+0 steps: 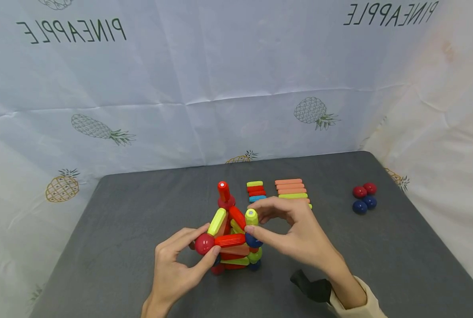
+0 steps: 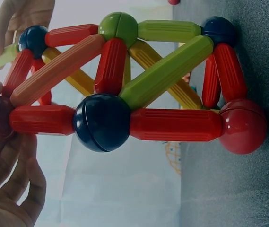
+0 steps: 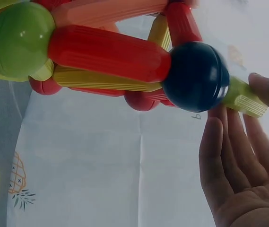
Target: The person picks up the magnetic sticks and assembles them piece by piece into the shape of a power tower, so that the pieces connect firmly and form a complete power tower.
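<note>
A tower of ribbed rods and balls (image 1: 230, 240) stands on the table in front of me, two levels high. My left hand (image 1: 177, 260) holds the red ball (image 1: 204, 244) at its upper left corner between thumb and fingers. My right hand (image 1: 300, 234) pinches a short yellow-green rod (image 1: 251, 217), which stands upright on the blue ball (image 1: 254, 240) at the upper right corner. In the right wrist view the rod's end (image 3: 247, 99) meets that ball. At the back corner a red rod (image 1: 223, 191) stands upright on another red ball (image 1: 226, 203).
Short rods (image 1: 256, 193) lie in a row behind the tower, with longer orange and yellow-green rods (image 1: 291, 186) beside them. Red and blue balls (image 1: 360, 206) sit in a cluster at the right of the grey table (image 1: 133, 221). A pineapple-print cloth (image 1: 220, 79) hangs behind.
</note>
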Motion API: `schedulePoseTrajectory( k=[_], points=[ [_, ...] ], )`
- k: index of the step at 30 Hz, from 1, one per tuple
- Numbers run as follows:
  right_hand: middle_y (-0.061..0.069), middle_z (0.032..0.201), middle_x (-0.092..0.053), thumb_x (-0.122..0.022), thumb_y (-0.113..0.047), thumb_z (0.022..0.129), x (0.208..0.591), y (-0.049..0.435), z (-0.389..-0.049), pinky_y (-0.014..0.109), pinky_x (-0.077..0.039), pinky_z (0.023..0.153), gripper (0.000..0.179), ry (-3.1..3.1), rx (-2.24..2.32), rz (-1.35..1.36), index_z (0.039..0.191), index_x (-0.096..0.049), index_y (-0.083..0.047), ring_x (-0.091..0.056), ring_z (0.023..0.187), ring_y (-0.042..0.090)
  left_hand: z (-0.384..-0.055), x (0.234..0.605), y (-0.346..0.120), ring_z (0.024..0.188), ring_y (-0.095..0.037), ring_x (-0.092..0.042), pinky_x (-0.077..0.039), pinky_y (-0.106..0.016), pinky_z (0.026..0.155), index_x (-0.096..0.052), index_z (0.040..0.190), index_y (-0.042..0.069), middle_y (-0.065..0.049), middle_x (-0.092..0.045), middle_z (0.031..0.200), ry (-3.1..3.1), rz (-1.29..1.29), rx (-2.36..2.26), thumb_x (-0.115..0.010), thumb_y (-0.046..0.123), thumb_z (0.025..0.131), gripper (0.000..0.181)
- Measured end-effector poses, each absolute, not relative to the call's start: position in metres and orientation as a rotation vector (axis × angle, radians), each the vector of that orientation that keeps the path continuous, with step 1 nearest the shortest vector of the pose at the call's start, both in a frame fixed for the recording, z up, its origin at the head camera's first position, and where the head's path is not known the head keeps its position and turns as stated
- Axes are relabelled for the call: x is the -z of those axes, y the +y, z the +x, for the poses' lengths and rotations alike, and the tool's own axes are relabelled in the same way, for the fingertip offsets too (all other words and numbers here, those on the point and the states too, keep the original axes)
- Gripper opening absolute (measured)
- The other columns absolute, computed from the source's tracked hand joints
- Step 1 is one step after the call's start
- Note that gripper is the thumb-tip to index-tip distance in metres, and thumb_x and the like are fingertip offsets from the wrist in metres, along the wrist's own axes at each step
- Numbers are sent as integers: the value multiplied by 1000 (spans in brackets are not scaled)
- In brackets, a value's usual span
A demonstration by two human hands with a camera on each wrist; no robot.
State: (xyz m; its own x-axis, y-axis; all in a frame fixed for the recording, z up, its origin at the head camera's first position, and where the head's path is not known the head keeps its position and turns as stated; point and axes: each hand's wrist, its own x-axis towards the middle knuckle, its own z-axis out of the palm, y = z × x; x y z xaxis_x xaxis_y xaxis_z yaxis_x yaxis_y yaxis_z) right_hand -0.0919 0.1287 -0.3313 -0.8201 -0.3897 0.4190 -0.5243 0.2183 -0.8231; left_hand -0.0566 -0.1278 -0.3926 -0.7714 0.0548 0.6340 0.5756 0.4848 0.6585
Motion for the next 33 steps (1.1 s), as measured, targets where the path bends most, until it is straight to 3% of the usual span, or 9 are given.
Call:
schedulePoseTrajectory(
  k=[13, 17, 19, 21, 23, 25, 28, 30, 33],
  points=[
    [-1, 99, -71, -81, -11, 88, 334, 135, -87, 28, -61, 79, 26, -2337, -1738, 964, 111, -70, -17, -68, 84, 10, -61, 393, -135, 73, -3, -61, -49, -17, 65, -78, 113, 9, 0, -75, 88, -2207, -611, 1285, -91, 4, 69, 46],
    [-1, 102, -71, -83, -14, 87, 335, 135, -87, 30, -61, 79, 30, -2356, -1714, 990, 113, -69, -15, -67, 87, 9, -77, 390, -153, 95, -7, -62, -52, -24, 75, -66, 134, 9, -1, -71, 111, -2275, -826, 1425, -87, 8, 74, 64],
    [-3, 107, -72, -85, -19, 85, 336, 135, -88, 31, -61, 80, 36, -2412, -1666, 1006, 117, -68, -17, -67, 91, 7, -92, 389, -164, 116, -10, -58, -53, -27, 85, -47, 151, 8, -4, -62, 136, -2314, -1016, 1581, -84, 21, 82, 79],
    [-4, 115, -72, -86, -24, 84, 337, 137, -89, 31, -61, 82, 45, -2473, -1618, 1033, 124, -67, -19, -67, 96, 6, -110, 389, -172, 134, -12, -47, -51, -31, 97, -26, 162, 7, -8, -43, 157, -2340, -1223, 1744, -80, 35, 87, 96],
    [-5, 123, -70, -87, -26, 83, 339, 140, -90, 30, -61, 85, 53, -2526, -1606, 1053, 131, -65, -21, -66, 101, 6, -128, 389, -176, 147, -12, -34, -47, -34, 108, -9, 165, 8, -8, -22, 170, -2353, -1414, 1883, -76, 49, 88, 110],
    [-4, 124, -70, -85, -26, 85, 342, 146, -94, 30, -60, 87, 55, -2559, -1628, 1051, 135, -63, -23, -66, 103, 6, -144, 389, -175, 153, -13, -24, -41, -36, 116, -1, 164, 6, -8, -10, 173, -2328, -1592, 1970, -74, 55, 86, 118],
    [-2, 116, -71, -79, -21, 91, 347, 157, -106, 30, -60, 86, 47, -2596, -1645, 965, 135, -64, -20, -67, 100, 8, -159, 388, -171, 156, -16, -19, -36, -39, 121, -1, 163, 3, -7, -8, 174, -2277, -1786, 2050, -74, 56, 86, 119],
    [-1, 108, -73, -75, -18, 94, 354, 161, -119, 33, -60, 85, 39, -2630, -1571, 877, 132, -67, -16, -68, 97, 11, -164, 387, -167, 156, -18, -20, -35, -41, 122, -5, 162, -1, -8, -12, 173, -2241, -1864, 2069, -74, 56, 85, 118],
    [5, 111, -75, -73, -17, 95, 371, 160, -139, 41, -61, 86, 34, -2716, -1355, 739, 128, -69, -9, -70, 100, 20, -167, 386, -163, 154, -18, -25, -37, -41, 121, -13, 160, -2, -6, -21, 170, -2229, -1879, 2069, -76, 56, 83, 115]
  ],
)
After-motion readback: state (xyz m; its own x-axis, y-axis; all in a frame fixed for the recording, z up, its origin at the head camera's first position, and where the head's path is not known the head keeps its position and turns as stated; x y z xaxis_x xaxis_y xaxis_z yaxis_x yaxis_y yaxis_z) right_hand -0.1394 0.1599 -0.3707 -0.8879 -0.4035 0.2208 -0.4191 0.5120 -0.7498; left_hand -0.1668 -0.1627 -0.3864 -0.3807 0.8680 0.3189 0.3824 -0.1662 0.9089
